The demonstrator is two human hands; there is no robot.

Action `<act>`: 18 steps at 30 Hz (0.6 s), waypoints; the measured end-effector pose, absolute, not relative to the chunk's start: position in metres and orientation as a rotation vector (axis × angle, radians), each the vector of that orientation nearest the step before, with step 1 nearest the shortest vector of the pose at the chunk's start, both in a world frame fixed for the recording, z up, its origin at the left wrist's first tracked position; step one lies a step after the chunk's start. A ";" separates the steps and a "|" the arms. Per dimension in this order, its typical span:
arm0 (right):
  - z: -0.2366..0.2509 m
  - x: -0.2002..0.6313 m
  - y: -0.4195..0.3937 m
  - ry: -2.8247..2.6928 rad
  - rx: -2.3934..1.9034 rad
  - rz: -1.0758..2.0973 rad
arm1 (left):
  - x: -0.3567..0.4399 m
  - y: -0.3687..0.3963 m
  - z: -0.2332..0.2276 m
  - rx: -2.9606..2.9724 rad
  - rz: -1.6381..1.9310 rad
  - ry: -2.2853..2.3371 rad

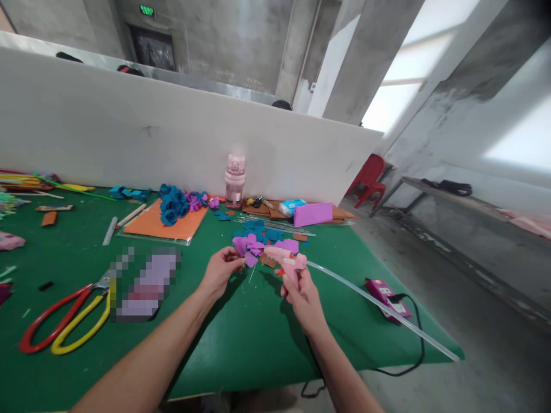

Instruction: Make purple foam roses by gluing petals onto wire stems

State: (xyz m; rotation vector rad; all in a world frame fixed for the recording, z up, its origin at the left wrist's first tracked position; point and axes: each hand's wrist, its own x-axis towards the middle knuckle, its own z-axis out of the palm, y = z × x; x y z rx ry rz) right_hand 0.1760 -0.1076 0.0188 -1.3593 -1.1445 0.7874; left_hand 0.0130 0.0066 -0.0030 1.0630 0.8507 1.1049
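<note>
Bright daylight is admitted through the windows (pixel 434 63) at two o'clock, where the panes are blown out to white. Soft shadows are cast toward six o'clock on the green table (pixel 241 344). Straight lines are bowed at the edges; one patch at nine o'clock is pixelated.

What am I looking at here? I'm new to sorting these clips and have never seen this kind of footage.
This is one view from a camera worn on a person's head, looking down at their own bare arms over a green table. The left hand pinches a purple felt flower. The right hand grips a pink glue gun, nozzle toward the flower, with a long clear glue stick trailing behind. Scissors, blue felt roses and a pink bottle lie around.
</note>
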 end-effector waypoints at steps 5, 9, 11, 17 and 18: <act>0.019 0.163 -0.108 -1.347 -1.492 0.610 | 0.013 0.007 -0.003 0.988 1.093 0.828; 0.022 0.158 -0.110 -1.467 -1.551 0.434 | 0.013 0.007 -0.002 0.953 1.083 0.821; 0.023 0.156 -0.110 -1.492 -1.568 0.386 | 0.013 0.006 -0.002 0.948 1.082 0.816; 0.024 0.153 -0.109 -1.538 -1.562 0.337 | 0.013 0.008 -0.006 0.934 1.081 0.814; 0.023 0.153 -0.109 -1.540 -1.566 0.339 | 0.013 0.008 -0.006 0.934 1.079 0.812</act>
